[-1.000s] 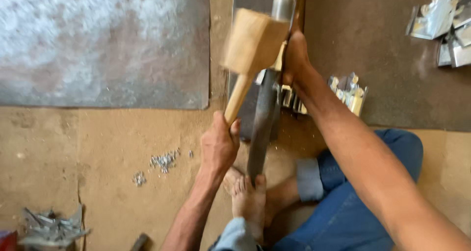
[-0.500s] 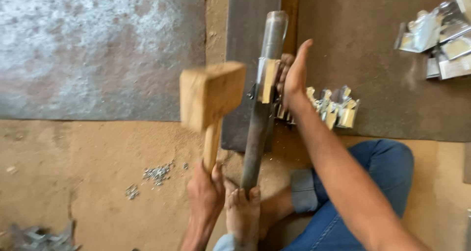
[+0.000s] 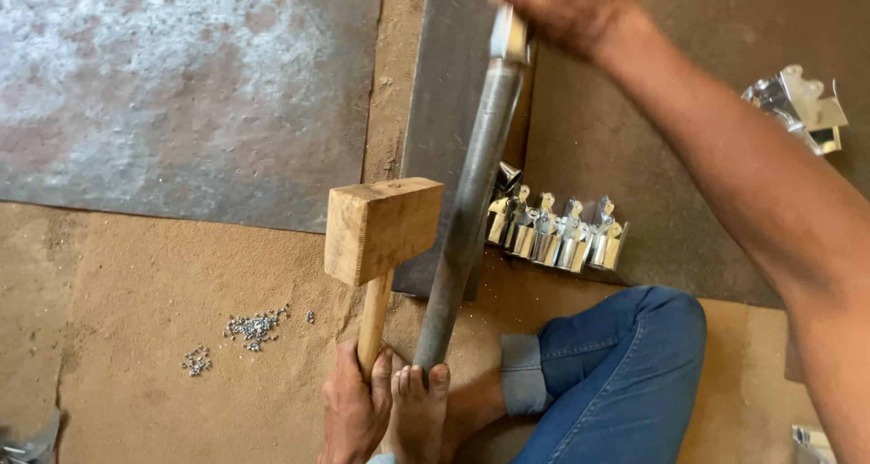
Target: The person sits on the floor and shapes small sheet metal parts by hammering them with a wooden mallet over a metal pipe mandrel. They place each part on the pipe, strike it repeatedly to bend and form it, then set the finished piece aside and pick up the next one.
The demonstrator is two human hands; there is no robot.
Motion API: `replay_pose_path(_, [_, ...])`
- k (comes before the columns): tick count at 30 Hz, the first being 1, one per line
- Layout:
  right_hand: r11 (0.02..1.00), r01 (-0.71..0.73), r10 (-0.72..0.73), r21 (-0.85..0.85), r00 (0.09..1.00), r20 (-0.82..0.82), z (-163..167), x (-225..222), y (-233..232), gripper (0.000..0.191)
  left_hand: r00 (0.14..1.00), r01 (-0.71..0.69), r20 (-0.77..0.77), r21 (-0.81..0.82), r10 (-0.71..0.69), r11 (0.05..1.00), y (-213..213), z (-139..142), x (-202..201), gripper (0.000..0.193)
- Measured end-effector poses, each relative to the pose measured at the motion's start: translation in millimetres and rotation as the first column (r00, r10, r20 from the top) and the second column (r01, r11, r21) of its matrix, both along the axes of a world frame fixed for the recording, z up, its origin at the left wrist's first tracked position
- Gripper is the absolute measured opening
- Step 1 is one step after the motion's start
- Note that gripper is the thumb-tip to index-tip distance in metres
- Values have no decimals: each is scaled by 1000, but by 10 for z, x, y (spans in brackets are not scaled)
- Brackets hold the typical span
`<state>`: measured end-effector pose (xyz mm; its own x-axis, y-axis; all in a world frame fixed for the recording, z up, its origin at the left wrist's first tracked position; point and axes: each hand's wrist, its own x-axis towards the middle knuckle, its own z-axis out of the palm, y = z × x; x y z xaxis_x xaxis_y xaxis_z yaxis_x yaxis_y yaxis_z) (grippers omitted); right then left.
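My left hand (image 3: 352, 408) grips the handle of a wooden mallet (image 3: 381, 230) near its lower end; the block head stands upright just left of a long grey metal pipe (image 3: 469, 210). The pipe slopes from my bare foot (image 3: 419, 408), which rests against its lower end, up to the top of the view. There my right hand (image 3: 566, 6) closes around a small shiny metal piece (image 3: 507, 33) on the pipe's upper part. My leg in rolled blue jeans (image 3: 616, 373) lies to the right.
A row of shiny bent metal brackets (image 3: 555, 233) sits right of the pipe on a dark metal sheet (image 3: 625, 147). More brackets (image 3: 802, 106) lie far right. Small screws (image 3: 254, 323) are scattered on the brown board. A large worn grey sheet (image 3: 181, 92) covers the upper left.
The mallet has swung back from over the pipe to upright on its left. My right hand has slid up the pipe toward its top end.
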<state>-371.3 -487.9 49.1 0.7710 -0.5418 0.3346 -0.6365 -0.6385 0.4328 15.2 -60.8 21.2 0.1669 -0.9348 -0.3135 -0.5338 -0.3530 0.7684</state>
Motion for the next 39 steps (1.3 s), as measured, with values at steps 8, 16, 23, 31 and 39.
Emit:
replay_pose_path(8, [972, 195, -234, 134, 710, 665, -262, 769, 1628, 56, 998, 61, -6, -232, -64, 971, -88, 142, 15, 28])
replay_pose_path(16, [323, -938, -923, 124, -283, 260, -628, 1098, 1326, 88, 937, 348, 168, -441, -305, 827, -435, 213, -60, 24])
replay_pose_path(23, [410, -846, -905, 340, -329, 271, -661, 1151, 1319, 87, 889, 416, 358, -366, -287, 832, -622, 135, -222, 25])
replay_pose_path(31, [474, -850, -868, 229, -407, 286, -693, 1266, 1209, 75, 805, 489, 485, -216, -342, 845, -610, 36, -130, 21])
replay_pose_path(39, [558, -634, -821, 535, -329, 467, -510, 835, 707, 63, 995, 20, 93, -495, 30, 869, -420, -257, 231, 35])
